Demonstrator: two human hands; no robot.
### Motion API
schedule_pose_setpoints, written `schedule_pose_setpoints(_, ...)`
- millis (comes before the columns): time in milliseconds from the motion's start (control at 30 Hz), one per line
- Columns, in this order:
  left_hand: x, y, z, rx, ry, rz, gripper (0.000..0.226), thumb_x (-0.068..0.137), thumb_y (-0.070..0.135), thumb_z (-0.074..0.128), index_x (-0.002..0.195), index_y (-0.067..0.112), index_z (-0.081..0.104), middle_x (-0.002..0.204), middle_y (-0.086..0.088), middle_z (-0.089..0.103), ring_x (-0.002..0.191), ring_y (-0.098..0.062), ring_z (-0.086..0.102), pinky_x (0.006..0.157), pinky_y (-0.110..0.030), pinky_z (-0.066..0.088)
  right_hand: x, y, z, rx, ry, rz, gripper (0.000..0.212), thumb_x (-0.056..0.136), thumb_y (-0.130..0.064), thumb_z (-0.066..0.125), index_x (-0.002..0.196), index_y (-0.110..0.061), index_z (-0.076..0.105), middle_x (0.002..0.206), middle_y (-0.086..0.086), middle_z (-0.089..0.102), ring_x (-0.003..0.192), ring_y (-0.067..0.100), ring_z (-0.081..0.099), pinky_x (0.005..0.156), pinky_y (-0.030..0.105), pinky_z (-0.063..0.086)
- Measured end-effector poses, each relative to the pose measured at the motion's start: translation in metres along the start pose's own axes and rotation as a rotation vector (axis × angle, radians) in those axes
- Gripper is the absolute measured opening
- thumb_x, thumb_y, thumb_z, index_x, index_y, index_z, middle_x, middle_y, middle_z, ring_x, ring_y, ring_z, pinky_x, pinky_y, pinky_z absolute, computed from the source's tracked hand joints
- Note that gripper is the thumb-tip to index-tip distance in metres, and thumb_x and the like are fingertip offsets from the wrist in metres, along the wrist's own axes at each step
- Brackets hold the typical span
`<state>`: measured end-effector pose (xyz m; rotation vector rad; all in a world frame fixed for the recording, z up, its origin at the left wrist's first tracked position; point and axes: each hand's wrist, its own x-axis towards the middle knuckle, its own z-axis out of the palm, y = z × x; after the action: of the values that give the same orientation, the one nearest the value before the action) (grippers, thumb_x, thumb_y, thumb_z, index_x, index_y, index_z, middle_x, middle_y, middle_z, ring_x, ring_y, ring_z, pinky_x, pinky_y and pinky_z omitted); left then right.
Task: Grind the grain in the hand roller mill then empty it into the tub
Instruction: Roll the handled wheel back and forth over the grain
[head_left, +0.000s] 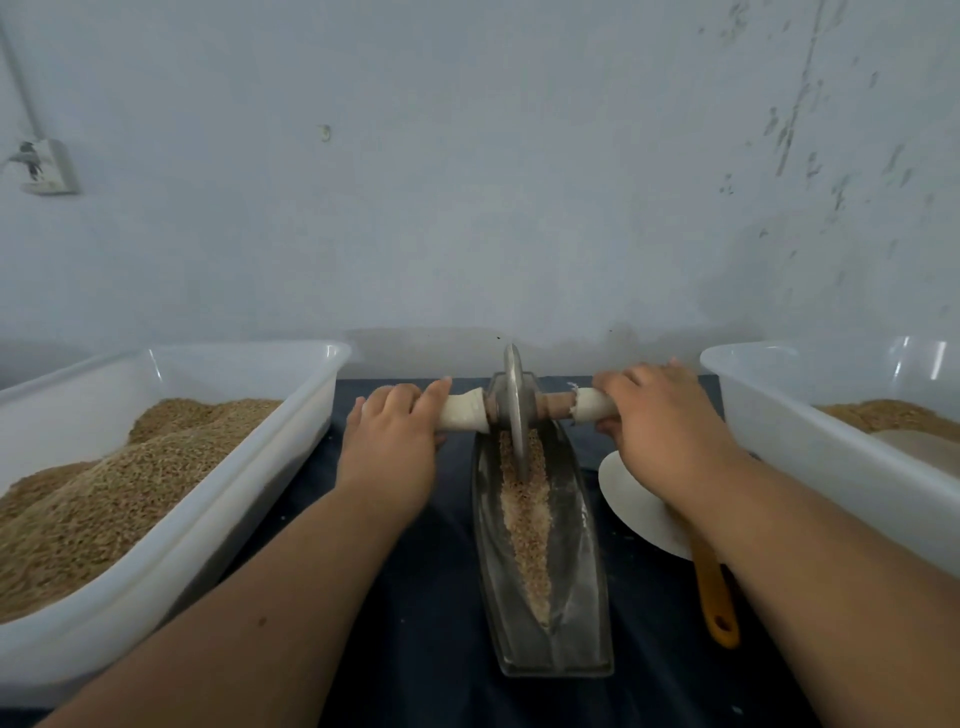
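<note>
Crushed grain (524, 512) lies in the trough (576, 545) between the left grip (395, 431) and right grip (660, 421), each curled round the wheel (513, 395) axle (558, 404). Outside each grip stands a tub holding grain, the left tub (249, 493) and the right tub (810, 457). A scoop (631, 501) lies under the right wrist.

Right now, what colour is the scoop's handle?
Orange-yellow; the head view shows the handle best.

White tubs (291, 447), tan grain (524, 525), navy cloth (415, 623), orange handle (714, 592).
</note>
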<state>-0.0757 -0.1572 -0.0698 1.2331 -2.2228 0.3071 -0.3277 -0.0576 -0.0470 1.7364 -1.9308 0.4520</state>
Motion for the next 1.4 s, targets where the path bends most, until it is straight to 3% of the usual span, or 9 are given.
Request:
schedule_pose_setpoints(67,-0.002,0.001,-0.004,-0.026,0.002,0.007,0.048,0.095,0.032,0.057,0.141,0.031,0.042,0.123,0.000,0.053,0.113,-0.024,0.043,0.091,-0.042,0.044,-0.003,0.002,-0.004,0.009,-0.033,-0.025,0.038,0.094,-0.038,0.061,0.130,-0.028,0.055,0.111,0.001,0.060,0.102,0.025,0.050,0.090,0.039,0.038)
schedule_pose_setpoints(133,-0.004,0.000,-0.008,-0.039,-0.018,0.008,0.043,0.094,0.032,0.059,0.135,0.033,0.047,0.118,0.002,0.053,0.108,-0.023,0.042,0.084,-0.041,0.046,-0.005,0.003,-0.006,0.038,-0.041,-0.029,0.039,0.092,-0.037,0.064,0.130,-0.031,0.055,0.113,-0.002,0.060,0.103,0.024,0.050,0.086,0.038,0.038)
schedule_pose_setpoints(233,-0.005,0.000,-0.012,-0.058,0.021,0.026,0.042,0.092,0.030,0.063,0.132,0.032,0.053,0.115,0.001,0.056,0.108,-0.024,0.043,0.084,-0.042,0.046,-0.007,0.004,-0.003,0.041,0.013,-0.021,0.037,0.090,-0.033,0.069,0.125,-0.029,0.060,0.110,0.000,0.062,0.100,0.026,0.052,0.084,0.038,0.038)
schedule_pose_setpoints(333,-0.001,0.005,-0.017,-0.094,0.151,0.027,0.042,0.090,0.025,0.066,0.131,0.027,0.058,0.113,-0.002,0.058,0.107,-0.028,0.045,0.083,-0.042,0.044,-0.007,0.007,-0.001,0.094,0.191,0.001,0.034,0.079,-0.023,0.082,0.111,-0.018,0.071,0.093,0.007,0.065,0.085,0.035,0.056,0.077,0.041,0.041)
schedule_pose_setpoints(467,0.003,0.011,-0.014,-0.130,0.215,0.017,0.044,0.089,0.020,0.067,0.132,0.023,0.058,0.116,-0.005,0.058,0.108,-0.028,0.044,0.084,-0.043,0.045,-0.003,0.010,0.002,0.104,0.290,0.007,0.034,0.076,-0.020,0.084,0.107,-0.015,0.073,0.088,0.009,0.064,0.082,0.037,0.056,0.076,0.044,0.042)
schedule_pose_setpoints(800,0.001,0.004,0.003,-0.166,0.080,-0.039,0.051,0.094,0.023,0.062,0.144,0.026,0.048,0.124,-0.005,0.053,0.120,-0.026,0.038,0.097,-0.041,0.041,-0.001,0.007,0.021,0.048,0.177,0.011,0.034,0.084,-0.025,0.077,0.117,-0.021,0.069,0.096,0.007,0.065,0.090,0.034,0.055,0.082,0.040,0.038)
schedule_pose_setpoints(933,0.003,0.001,-0.004,-0.103,0.024,0.005,0.054,0.097,0.027,0.058,0.148,0.030,0.040,0.125,-0.001,0.052,0.119,-0.024,0.038,0.098,-0.041,0.041,-0.001,0.011,0.015,0.020,0.009,0.012,0.035,0.093,-0.038,0.064,0.127,-0.036,0.057,0.105,-0.002,0.063,0.099,0.026,0.055,0.081,0.037,0.034)
schedule_pose_setpoints(1133,0.002,-0.010,-0.019,-0.049,-0.130,0.046,0.058,0.098,0.037,0.053,0.150,0.043,0.028,0.123,0.005,0.052,0.117,-0.020,0.039,0.096,-0.042,0.044,-0.002,0.016,-0.001,0.134,-0.172,0.004,0.036,0.091,-0.044,0.063,0.126,-0.044,0.054,0.104,-0.008,0.062,0.100,0.021,0.056,0.084,0.040,0.043)
schedule_pose_setpoints(1400,-0.001,-0.002,-0.011,-0.126,0.019,0.025,0.054,0.095,0.030,0.060,0.146,0.034,0.042,0.118,0.000,0.054,0.113,-0.024,0.042,0.093,-0.043,0.044,-0.002,0.010,0.001,0.072,-0.038,0.021,0.038,0.090,-0.038,0.066,0.127,-0.039,0.058,0.103,-0.006,0.065,0.101,0.024,0.056,0.085,0.037,0.042)
